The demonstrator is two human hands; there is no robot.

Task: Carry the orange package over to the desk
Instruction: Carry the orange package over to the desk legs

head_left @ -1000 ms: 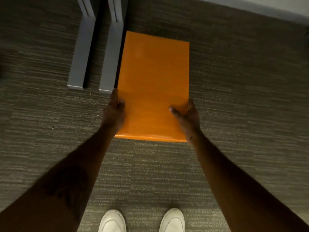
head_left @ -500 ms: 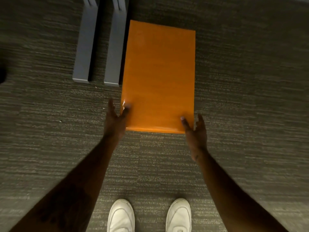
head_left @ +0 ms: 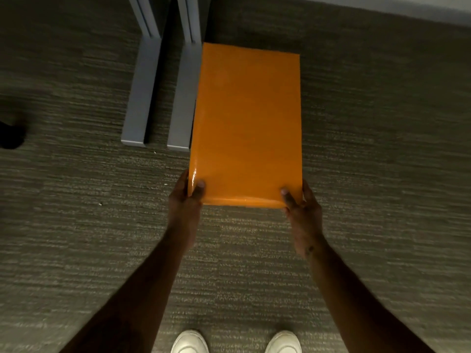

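The orange package [head_left: 247, 123] is a flat, glossy rectangle lying lengthwise in front of me over the grey carpet. My left hand [head_left: 187, 197] grips its near left corner, thumb on top and fingers under the edge. My right hand [head_left: 302, 207] grips its near right corner the same way. Whether the far end rests on the floor or is lifted I cannot tell. No desk top is in view.
Two grey metal desk feet [head_left: 139, 98] [head_left: 183, 98] run along the carpet just left of the package, the right one touching its edge. A pale wall base [head_left: 382, 6] crosses the top right. A dark object [head_left: 10, 135] sits at far left. White shoes [head_left: 190, 342] stand below.
Half a second ago both hands were off the package with fingers spread at its near corners. Now both have closed on those corners.
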